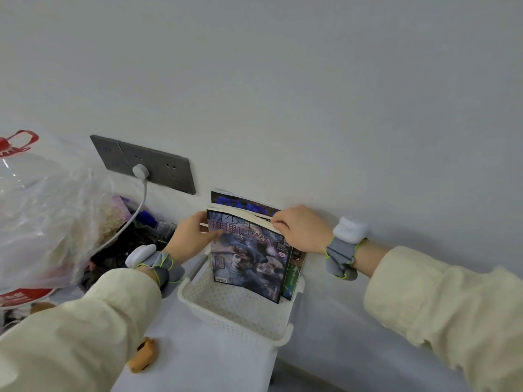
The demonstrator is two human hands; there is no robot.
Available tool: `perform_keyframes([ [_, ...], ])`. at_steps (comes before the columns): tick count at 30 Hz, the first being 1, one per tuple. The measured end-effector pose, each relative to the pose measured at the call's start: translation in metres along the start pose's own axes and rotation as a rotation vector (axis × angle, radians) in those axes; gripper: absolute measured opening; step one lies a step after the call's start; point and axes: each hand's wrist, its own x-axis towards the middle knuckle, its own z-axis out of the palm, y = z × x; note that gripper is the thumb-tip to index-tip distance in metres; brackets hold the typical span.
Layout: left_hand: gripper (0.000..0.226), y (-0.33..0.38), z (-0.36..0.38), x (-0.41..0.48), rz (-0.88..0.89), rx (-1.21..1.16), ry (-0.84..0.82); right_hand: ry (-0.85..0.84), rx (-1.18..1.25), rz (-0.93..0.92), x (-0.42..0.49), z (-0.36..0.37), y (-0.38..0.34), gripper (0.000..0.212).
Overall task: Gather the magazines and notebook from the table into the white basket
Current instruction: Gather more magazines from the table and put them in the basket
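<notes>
Magazine [249, 258], dark cover with two faces and red characters, upright in white perforated basket [235, 312]; left hand [192, 239] and right hand [300, 229] grip its top corners.

The white basket [226, 309] looks like matt perforated plastic. Standing in it, the front magazine [249, 258] has a glossy paper cover. Left of the basket, a bag [48, 219] is thin, crinkled, shiny clear plastic. Cream sleeves [441, 304] beside the basket look like soft matt cloth.
</notes>
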Motion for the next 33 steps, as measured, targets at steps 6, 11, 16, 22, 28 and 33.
perform_keyframes([
  [6, 0.045, 0.004, -0.002, -0.002, 0.062, -0.012, 0.128, -0.021, -0.198, -0.055, 0.002, 0.004, -0.006, 0.022],
  [11, 0.043, 0.001, 0.001, -0.006, 0.046, -0.055, 0.131, -0.043, -0.238, -0.122, 0.012, 0.006, -0.013, 0.026],
  [16, 0.043, -0.002, -0.002, -0.007, 0.047, -0.091, 0.083, -0.042, -0.126, -0.085, 0.019, 0.004, -0.022, 0.034],
  [22, 0.049, -0.005, -0.003, -0.01, 0.05, -0.103, 0.071, -0.089, -0.068, -0.088, 0.018, -0.002, -0.024, 0.03],
  [28, 0.057, -0.004, -0.006, -0.013, 0.049, -0.143, 0.015, -0.189, 0.002, -0.147, 0.013, -0.011, -0.03, 0.028],
  [33, 0.058, -0.005, -0.006, -0.017, 0.086, -0.145, -0.031, -0.272, -0.131, -0.2, 0.017, -0.007, -0.036, 0.013],
])
